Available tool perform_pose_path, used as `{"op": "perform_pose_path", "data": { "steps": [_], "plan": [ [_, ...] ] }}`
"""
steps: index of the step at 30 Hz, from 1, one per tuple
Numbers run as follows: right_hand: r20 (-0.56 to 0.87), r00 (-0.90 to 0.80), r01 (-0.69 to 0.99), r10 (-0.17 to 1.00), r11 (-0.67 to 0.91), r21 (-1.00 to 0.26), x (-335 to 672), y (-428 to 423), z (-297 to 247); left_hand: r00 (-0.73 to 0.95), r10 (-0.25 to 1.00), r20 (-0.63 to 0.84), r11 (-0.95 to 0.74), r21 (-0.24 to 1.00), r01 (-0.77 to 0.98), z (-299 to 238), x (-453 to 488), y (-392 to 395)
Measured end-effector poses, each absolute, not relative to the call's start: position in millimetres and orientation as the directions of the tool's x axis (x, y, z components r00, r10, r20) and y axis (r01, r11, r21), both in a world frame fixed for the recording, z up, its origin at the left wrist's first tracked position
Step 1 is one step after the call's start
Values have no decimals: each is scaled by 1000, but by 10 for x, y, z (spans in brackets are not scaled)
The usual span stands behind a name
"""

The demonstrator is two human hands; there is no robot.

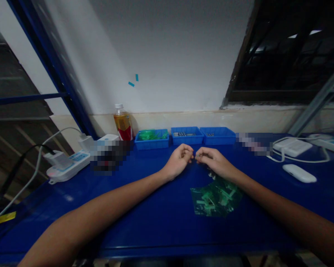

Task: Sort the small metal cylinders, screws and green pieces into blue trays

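Head view, middle of the frame: the left hand (179,159) and right hand (214,161) meet fingertip to fingertip just above the worktop (144,211). The right hand's thumb and forefinger are pinched on a small part (196,156). The left hand's fingers are curled in at the part's other end, but whether they grip it I cannot tell.

The part looks tiny and very light, probably stiff, and easy to drop or flick away. A fingertip pinch at its ends seems the only sensible hold.

Below the right hand lies a clear green bag (215,198) of green pieces, thin and crinkly. Three blue bins (187,135) stand in a row toward the top centre.

The part's shape and material are too small and dim to read. Two patches beside the bins are blurred out.
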State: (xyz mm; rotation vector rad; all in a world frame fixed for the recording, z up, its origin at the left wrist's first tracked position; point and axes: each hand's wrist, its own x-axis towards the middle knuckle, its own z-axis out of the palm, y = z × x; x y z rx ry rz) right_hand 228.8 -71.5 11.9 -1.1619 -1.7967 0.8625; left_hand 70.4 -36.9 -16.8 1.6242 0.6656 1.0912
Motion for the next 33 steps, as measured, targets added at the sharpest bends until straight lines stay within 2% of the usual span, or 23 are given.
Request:
{"op": "perform_pose_path", "data": {
  "steps": [4, 7, 15, 20, 23, 25, 27, 29, 33],
  "plan": [
    [259, -115, 322, 959, 283, -903, 2284, -684, 115, 432, 774, 462, -538, 840, 67, -151, 700, -434],
    [277, -85, 295, 957, 289, -910, 2262, -690, 121, 392, 749, 534, -631, 754, 180, -99, 686, -491],
    [278, -86, 272, 957, 291, -917, 2182, -755, 144, 415, 668, 618, -735, 633, 241, -35, 646, -536],
    [302, -125, 367, 945, 327, -871, 2210, -740, 123, 387, 711, 587, -693, 677, 248, -28, 662, -546],
    [458, -126, 564, 880, 443, -697, 2270, -756, 130, 372, 775, 511, -600, 780, 180, -51, 678, -502],
    [602, -198, 682, 773, 550, -482, 2314, -775, 144, 407, 805, 432, -503, 861, 81, -77, 688, -458],
    [666, -320, 716, 674, 632, -296, 2350, -786, 155, 472, 809, 351, -393, 920, -11, -98, 695, -419],
    [664, -397, 709, 634, 671, -217, 2371, -779, 153, 521, 800, 297, -315, 947, -57, -105, 695, -394],
    [652, -409, 731, 638, 657, -184, 2364, -742, 113, 553, 784, 282, -272, 957, -102, -76, 673, -382]
  ]
}}
